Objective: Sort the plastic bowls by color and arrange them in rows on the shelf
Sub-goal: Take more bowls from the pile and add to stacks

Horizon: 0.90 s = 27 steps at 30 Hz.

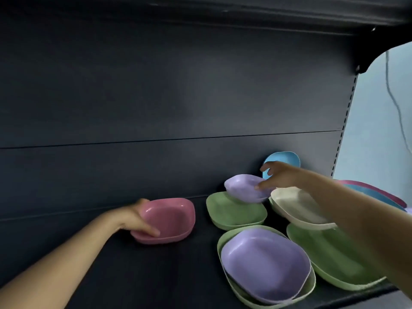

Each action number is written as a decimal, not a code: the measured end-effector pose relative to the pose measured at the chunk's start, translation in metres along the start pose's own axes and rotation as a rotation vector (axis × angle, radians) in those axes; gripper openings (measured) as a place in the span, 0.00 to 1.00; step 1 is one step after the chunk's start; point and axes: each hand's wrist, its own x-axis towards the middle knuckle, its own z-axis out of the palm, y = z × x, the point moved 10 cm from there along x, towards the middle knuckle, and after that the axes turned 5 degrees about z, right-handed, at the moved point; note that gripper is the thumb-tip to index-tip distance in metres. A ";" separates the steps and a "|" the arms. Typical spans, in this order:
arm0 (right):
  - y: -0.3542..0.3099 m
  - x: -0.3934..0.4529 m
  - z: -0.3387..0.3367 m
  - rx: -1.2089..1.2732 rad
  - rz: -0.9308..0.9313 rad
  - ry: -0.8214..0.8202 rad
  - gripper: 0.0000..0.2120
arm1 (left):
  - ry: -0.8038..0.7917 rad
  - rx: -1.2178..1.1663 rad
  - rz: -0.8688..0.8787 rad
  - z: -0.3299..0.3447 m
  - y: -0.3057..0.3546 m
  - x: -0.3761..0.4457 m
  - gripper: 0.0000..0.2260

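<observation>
Bowls in view: one pink bowl, two purple, four green, one cream, one blue.

Single head view, wide-angle, worn on person's head. Faces forward and slightly down into dark shelf. Close range: both forearms enter from bottom edge, reach onto shelf. Shelf back panel fills most of frame; upper shelf underside along top edge. Pale wall visible right of shelf upright. No second view.
</observation>
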 end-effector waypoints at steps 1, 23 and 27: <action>0.005 0.009 0.000 -0.020 0.013 0.002 0.33 | 0.009 -0.002 -0.005 0.000 -0.001 0.001 0.41; 0.017 0.062 0.036 -0.045 0.142 -0.221 0.23 | 0.125 -0.359 -0.159 0.008 -0.028 0.002 0.28; 0.000 0.060 0.042 0.064 0.094 -0.263 0.23 | 0.142 -0.331 -0.222 0.006 -0.027 0.004 0.33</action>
